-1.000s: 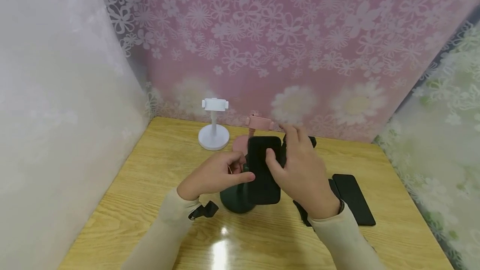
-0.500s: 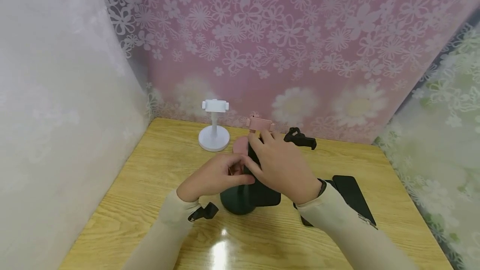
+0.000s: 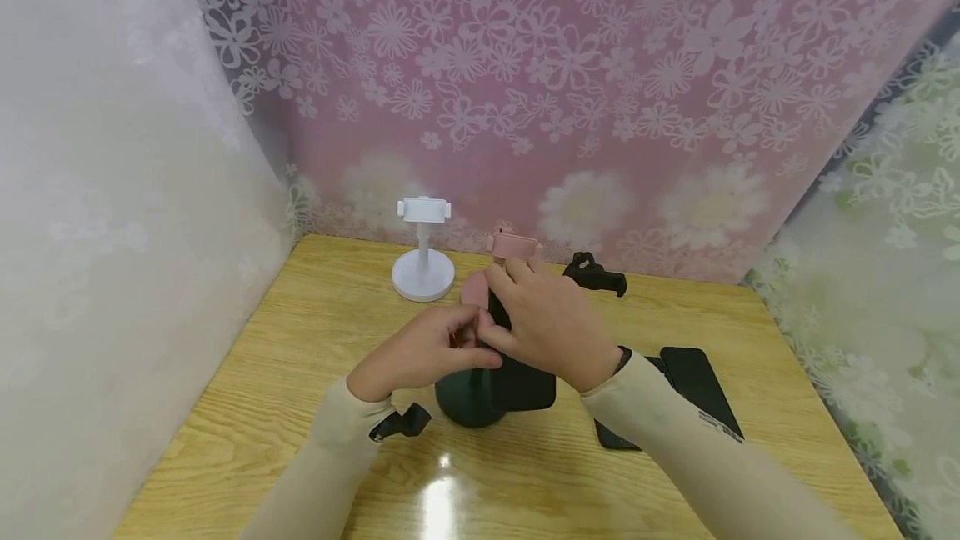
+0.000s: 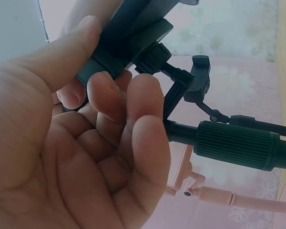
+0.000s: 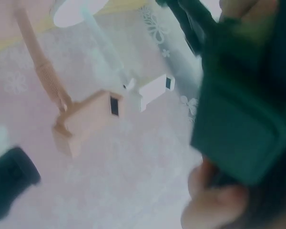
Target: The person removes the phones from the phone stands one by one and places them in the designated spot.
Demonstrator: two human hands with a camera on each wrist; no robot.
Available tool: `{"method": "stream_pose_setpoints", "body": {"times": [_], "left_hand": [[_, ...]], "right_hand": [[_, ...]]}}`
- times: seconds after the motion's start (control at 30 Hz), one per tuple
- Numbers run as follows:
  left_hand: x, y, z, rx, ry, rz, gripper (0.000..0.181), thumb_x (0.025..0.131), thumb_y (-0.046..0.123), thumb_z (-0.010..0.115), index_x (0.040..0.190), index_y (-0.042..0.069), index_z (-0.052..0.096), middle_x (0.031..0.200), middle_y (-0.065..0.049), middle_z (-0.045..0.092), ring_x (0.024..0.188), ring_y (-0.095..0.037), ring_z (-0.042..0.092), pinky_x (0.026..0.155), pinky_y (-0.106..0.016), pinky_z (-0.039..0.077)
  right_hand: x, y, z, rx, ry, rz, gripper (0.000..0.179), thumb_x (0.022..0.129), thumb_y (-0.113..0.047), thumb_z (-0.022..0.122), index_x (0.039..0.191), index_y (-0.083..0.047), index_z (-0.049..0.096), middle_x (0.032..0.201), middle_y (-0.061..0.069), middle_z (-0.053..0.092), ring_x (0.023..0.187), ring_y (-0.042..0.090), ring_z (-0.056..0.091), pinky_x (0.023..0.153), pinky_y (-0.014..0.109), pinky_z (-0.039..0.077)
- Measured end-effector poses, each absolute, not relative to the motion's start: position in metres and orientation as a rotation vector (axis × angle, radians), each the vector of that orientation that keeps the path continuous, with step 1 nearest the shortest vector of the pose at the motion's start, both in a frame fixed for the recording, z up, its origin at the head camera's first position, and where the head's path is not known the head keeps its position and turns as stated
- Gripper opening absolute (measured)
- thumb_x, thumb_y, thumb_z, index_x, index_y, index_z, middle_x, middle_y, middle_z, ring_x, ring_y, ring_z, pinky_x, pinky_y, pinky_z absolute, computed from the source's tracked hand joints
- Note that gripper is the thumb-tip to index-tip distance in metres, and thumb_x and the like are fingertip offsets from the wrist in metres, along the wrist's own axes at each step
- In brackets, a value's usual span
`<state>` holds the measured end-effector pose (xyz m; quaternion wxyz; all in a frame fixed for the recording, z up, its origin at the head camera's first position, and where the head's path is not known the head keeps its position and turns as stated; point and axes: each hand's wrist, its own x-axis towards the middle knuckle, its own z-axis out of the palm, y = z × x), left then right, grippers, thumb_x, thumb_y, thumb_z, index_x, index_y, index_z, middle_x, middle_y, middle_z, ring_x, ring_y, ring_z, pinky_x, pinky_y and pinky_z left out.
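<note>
A black smartphone sits against the holder of a dark green phone stand, in the middle of the table. My left hand pinches the holder's left side, thumb toward the phone and the other fingers curled behind. In the left wrist view the green holder and its ridged pole collar show beside my left hand. My right hand reaches across the phone's upper part and grips it, its thumb meeting the left fingers. The right wrist view shows the holder's back with blurred fingertips below.
A white phone stand stands at the back left. Behind the phone is a pink stand, and a black holder rises to its right. Two dark phones, one farther right and one partly under the right sleeve, lie on the wooden table.
My right hand has moved left from the phone's right side across its upper part, its thumb now at the left fingers. The left hand and stand have hardly moved.
</note>
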<state>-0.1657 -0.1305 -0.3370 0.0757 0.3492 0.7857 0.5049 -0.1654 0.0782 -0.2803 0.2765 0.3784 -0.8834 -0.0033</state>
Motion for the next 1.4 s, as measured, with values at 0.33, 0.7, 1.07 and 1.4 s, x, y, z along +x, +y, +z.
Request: {"method": "stream_pose_setpoints", "body": {"times": [0.33,0.7,1.07,1.4], "left_hand": [[-0.168,-0.128,-0.340,0.991,2.289,1.579,0.028,0.094,0.032,0.080,0.107,0.020,0.059,0.084,-0.003,0.058,0.071,-0.020,0.055,0.065,-0.030,0.047],[-0.173,-0.122,-0.353,0.937,2.014,1.809,0.036,0.098,0.020,0.074,0.127,0.007,0.056,0.082,-0.005,0.059,0.062,-0.023,0.052,0.058,-0.034,0.048],[-0.165,-0.114,-0.356,0.743,1.803,1.995,0.041,0.097,0.012,0.074,0.131,0.004,0.052,0.097,-0.006,0.060,0.071,-0.015,0.050,0.063,-0.029,0.044],[-0.157,-0.106,-0.358,0.643,1.756,2.076,0.026,0.098,0.012,0.071,0.114,0.008,0.051,0.088,-0.001,0.053,0.066,-0.013,0.044,0.062,-0.026,0.039]], "right_hand": [[-0.168,0.075,-0.294,0.894,-2.300,0.060,0.028,0.100,-0.037,0.059,0.091,-0.010,0.056,0.078,0.004,0.048,0.060,0.018,0.038,0.041,0.025,0.024],[-0.166,0.071,-0.299,0.784,-2.266,0.039,0.024,0.097,-0.030,0.064,0.090,-0.008,0.056,0.075,0.006,0.046,0.066,0.022,0.043,0.042,0.026,0.028],[-0.165,0.075,-0.300,0.751,-2.289,0.027,0.023,0.097,-0.029,0.060,0.092,-0.007,0.055,0.075,0.006,0.044,0.062,0.021,0.039,0.042,0.027,0.027],[-0.157,0.073,-0.294,0.669,-2.335,-0.033,0.026,0.100,-0.030,0.061,0.090,-0.007,0.052,0.076,0.006,0.044,0.058,0.022,0.039,0.039,0.027,0.024]]}}
